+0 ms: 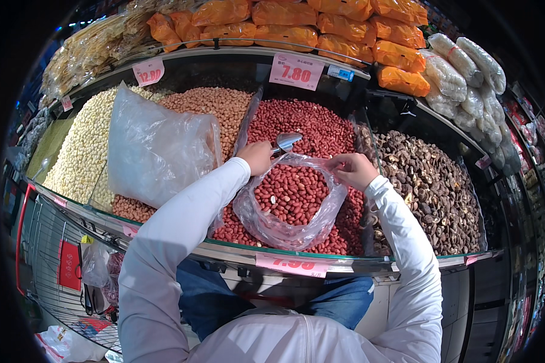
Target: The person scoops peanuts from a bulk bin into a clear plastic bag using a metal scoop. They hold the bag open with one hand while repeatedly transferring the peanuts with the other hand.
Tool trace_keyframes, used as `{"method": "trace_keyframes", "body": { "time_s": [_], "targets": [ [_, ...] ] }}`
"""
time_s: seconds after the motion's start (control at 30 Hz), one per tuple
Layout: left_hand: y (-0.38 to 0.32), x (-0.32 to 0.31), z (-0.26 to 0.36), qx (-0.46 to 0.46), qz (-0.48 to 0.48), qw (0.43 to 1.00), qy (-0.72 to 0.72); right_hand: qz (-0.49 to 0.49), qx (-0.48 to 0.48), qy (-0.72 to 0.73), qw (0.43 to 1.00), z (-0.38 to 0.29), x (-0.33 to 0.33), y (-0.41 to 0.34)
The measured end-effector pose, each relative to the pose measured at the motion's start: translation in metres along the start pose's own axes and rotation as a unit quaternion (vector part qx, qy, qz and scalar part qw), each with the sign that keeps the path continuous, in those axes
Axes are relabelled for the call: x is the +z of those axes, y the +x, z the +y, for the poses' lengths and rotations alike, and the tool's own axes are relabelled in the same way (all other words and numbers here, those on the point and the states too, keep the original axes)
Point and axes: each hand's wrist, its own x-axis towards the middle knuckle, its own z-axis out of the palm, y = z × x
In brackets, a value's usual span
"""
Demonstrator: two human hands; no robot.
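A clear plastic bag (pixel 272 230) filled with red-skinned peanuts (pixel 290 195) stands with its mouth open on a bin of loose red peanuts (pixel 299 118). At the bag's upper left, my left hand (pixel 256 157) is closed around the handle of a metal scoop (pixel 289 141), whose bowl points up and to the right over the loose peanuts. My right hand (pixel 355 170) pinches the bag's rim at the upper right between thumb and fingers.
A large, cloudy plastic bag (pixel 159 149) lies left over light-brown peanuts (pixel 209 100) and pale dried seeds (pixel 79 149). Dried mushrooms (pixel 427 190) fill the right bin. A glass edge (pixel 236 245) runs along the front. A wire shopping cart (pixel 45 254) stands lower left; orange packages (pixel 284 22) are stacked behind.
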Motion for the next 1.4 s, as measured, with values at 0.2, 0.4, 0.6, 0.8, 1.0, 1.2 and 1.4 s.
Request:
{"method": "trace_keyframes", "body": {
  "time_s": [0.2,0.4,0.6,0.8,1.0,1.2,1.4],
  "targets": [
    [-0.001,-0.011,0.003,-0.007,0.028,0.997,-0.065,-0.004,0.007,-0.001,1.000,-0.002,0.000,-0.001],
    [-0.004,-0.024,0.011,0.033,0.128,0.987,-0.091,0.012,-0.004,0.008,1.000,-0.003,0.000,-0.001],
    [-0.002,-0.033,0.009,0.116,0.203,0.971,-0.048,0.019,0.006,0.024,1.000,-0.013,-0.004,-0.001],
    [-0.007,-0.043,0.017,0.214,0.288,0.933,-0.031,0.021,0.017,0.026,0.999,-0.019,-0.005,-0.003],
    [-0.013,-0.053,0.023,0.282,0.329,0.901,0.004,0.018,0.014,0.024,0.999,-0.015,-0.005,-0.003],
    [-0.017,-0.057,0.027,0.326,0.353,0.877,0.013,0.030,-0.007,0.012,0.999,-0.012,-0.004,-0.002],
    [-0.018,-0.057,0.028,0.351,0.360,0.864,-0.008,0.036,-0.014,0.003,0.999,-0.011,-0.004,-0.001]
  ]
}}
